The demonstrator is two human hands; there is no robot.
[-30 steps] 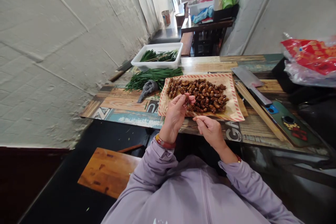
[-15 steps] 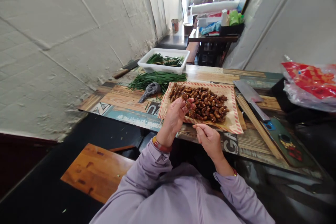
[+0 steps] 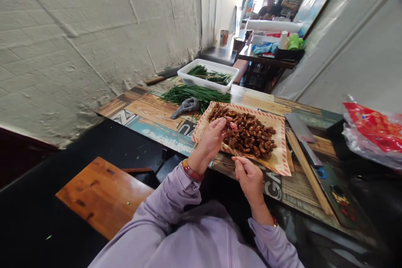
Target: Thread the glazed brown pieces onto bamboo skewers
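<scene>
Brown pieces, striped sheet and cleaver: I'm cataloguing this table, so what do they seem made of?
Brown pieces: apparently glazed food, from glossy highlights; which food is unclear.
Striped sheet: probably matte paper, being thin and printed along its edges.
Cleaver: smooth metal, likely steel, given its grey sheen; handle material unclear.

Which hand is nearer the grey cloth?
Left. The left hand is right of the grey cloth; the right hand is farther right, by the table's front edge.
</scene>
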